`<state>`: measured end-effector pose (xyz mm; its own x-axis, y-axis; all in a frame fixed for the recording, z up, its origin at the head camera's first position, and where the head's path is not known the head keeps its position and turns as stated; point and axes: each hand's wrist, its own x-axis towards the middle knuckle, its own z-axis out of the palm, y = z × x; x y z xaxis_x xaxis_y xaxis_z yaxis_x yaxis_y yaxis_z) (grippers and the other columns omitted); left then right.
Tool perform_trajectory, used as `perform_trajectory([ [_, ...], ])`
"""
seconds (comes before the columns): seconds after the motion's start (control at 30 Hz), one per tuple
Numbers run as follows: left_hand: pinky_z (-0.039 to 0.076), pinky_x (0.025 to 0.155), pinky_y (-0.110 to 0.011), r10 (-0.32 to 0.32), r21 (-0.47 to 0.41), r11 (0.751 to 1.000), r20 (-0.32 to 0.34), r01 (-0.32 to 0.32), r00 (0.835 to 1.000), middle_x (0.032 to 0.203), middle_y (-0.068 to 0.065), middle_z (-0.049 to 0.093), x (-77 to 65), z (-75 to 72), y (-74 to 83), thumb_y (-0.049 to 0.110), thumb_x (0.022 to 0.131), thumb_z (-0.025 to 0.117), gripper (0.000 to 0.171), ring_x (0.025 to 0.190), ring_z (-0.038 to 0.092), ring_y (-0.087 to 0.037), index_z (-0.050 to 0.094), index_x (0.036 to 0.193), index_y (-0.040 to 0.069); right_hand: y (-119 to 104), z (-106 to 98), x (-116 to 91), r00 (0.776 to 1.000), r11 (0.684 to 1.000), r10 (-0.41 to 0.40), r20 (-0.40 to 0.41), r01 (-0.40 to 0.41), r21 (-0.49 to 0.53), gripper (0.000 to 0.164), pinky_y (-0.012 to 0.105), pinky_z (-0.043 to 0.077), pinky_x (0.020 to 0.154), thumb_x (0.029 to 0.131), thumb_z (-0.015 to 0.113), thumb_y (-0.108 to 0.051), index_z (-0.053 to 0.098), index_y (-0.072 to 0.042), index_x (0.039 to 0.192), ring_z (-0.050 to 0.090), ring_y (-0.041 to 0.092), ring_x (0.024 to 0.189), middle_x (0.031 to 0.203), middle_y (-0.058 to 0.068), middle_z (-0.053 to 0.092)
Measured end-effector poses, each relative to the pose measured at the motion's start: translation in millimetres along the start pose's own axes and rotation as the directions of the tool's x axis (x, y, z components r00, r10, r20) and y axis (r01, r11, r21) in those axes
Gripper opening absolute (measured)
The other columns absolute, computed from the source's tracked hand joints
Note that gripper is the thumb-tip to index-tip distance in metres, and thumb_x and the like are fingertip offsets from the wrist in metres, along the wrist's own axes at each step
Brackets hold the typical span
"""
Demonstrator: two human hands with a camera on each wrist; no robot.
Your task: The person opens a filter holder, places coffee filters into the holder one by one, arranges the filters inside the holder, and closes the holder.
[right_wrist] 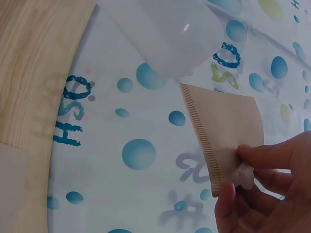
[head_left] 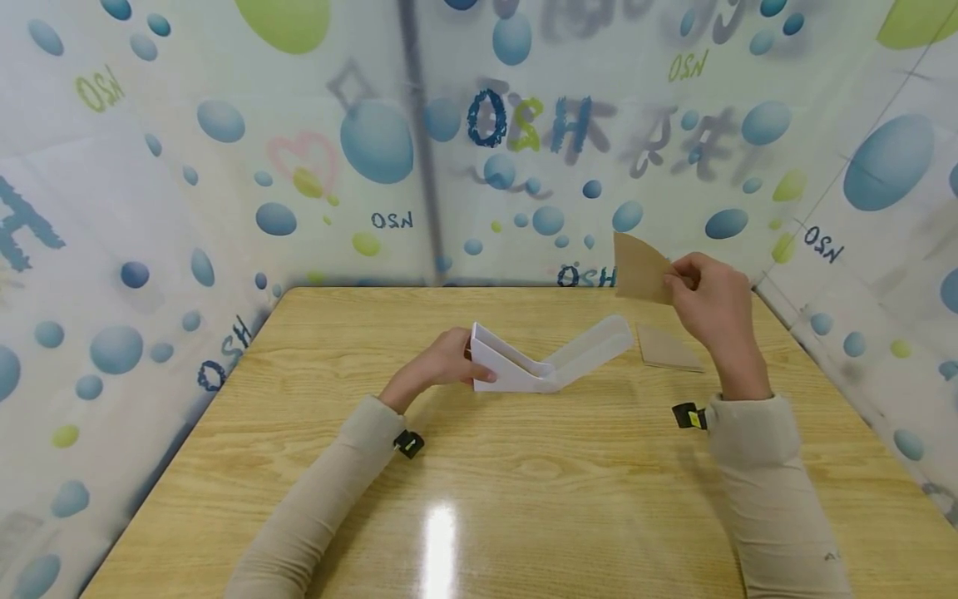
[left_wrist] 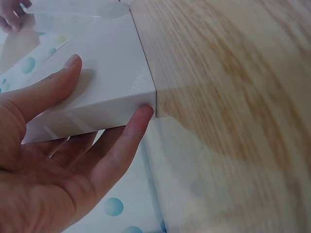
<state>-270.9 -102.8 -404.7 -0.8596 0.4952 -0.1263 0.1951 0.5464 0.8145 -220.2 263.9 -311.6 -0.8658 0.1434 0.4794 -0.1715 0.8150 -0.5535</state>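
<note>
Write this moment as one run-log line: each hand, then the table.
left hand: grips white box, translucent lid open | right hand: pinches brown paper piece above table | table: other brown paper beside lid

Brown paper, white box — yellowish wood-grain table, beige sleeves — whitish backdrop with blue and green spots.

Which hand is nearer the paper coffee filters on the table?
Right: the right hand is raised near the coffee filters; the left hand grips the white box well to their left.

Large blue and green "OSH" on the patterned backdrop, with smaller blue "OSH" lettering lower down
</note>
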Motion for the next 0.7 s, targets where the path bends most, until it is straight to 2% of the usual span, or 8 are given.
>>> perform_trajectory([
  [0.33,0.064,0.073,-0.039,0.0,0.014,1.0,-0.003,0.0,1.0,0.117,-0.018,0.073,1.3,-0.3,-1.0,0.009,0.085,0.084,0.044,0.096,0.072,-0.024,0.066,0.124,0.002,-11.2,2.5,-3.0,0.996,0.996,-0.086,-0.003,0.086,0.008,0.022,0.041,0.046,0.071,0.101,0.065,-0.016,0.073,0.002,0.109,0.066,0.038,0.087,0.098,0.026,0.074],
  [0.7,0.064,0.075,-0.041,0.001,0.017,1.0,-0.006,-0.001,1.0,0.118,-0.018,0.072,0.9,-0.1,-1.1,0.01,0.086,0.084,0.045,0.098,0.071,-0.024,0.065,0.126,0.002,-17.0,4.9,-5.0,0.995,0.995,-0.096,0.019,0.095,0.03,0.019,0.039,0.047,0.072,0.1,0.064,-0.011,0.073,0.001,0.112,0.07,0.038,0.093,0.103,0.024,0.075],
])
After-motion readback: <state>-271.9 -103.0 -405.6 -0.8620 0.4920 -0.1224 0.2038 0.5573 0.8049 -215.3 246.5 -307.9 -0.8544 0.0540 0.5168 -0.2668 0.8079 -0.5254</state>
